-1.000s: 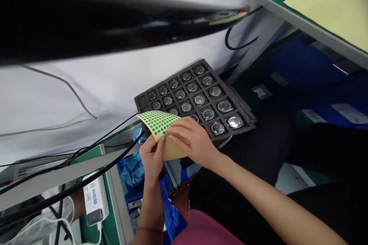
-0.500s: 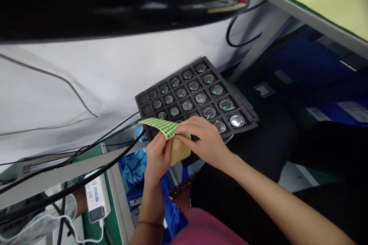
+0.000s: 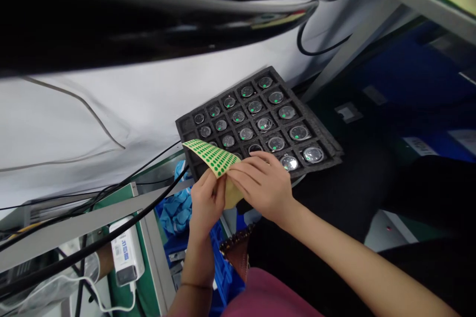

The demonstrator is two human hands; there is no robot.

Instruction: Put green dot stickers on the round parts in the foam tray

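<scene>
- The left hand [image 3: 207, 202] is pinching the near edge of the sticker sheet [image 3: 212, 156], a tan backing sheet covered in small green dots, and is holding it curled up above the lap, just in front of the foam tray [image 3: 327, 146].
- The right hand [image 3: 265, 184] is pressing its fingertips [image 3: 234, 174] against the sheet's right edge, thumb hidden under the paper; it is gripping the sheet or a dot on it, and which of the two cannot be told.
- The foam tray is sitting tilted, its far side leaning against the white cloth [image 3: 122, 104] and its near corner overhanging dark space. It is carrying round metal parts [image 3: 275, 143] in square pockets, most of them already showing a green dot.
- Risk: the tray is looking poorly supported. A push from the right hand could be tipping it and spilling parts from their pockets.
- Risk: the sheet is bending sharply. A dot could be lifting off by itself and sticking to a finger or folding over.
- Risk: the dots are tiny and closely packed, so two could be coming off together.
- Risk: black cables [image 3: 148, 198] are running just to the left of the left hand; a snag there could be jerking the sheet.
- Risk: the nearest row of pockets is partly hidden behind the hands, so a part could be getting missed or marked twice.
</scene>
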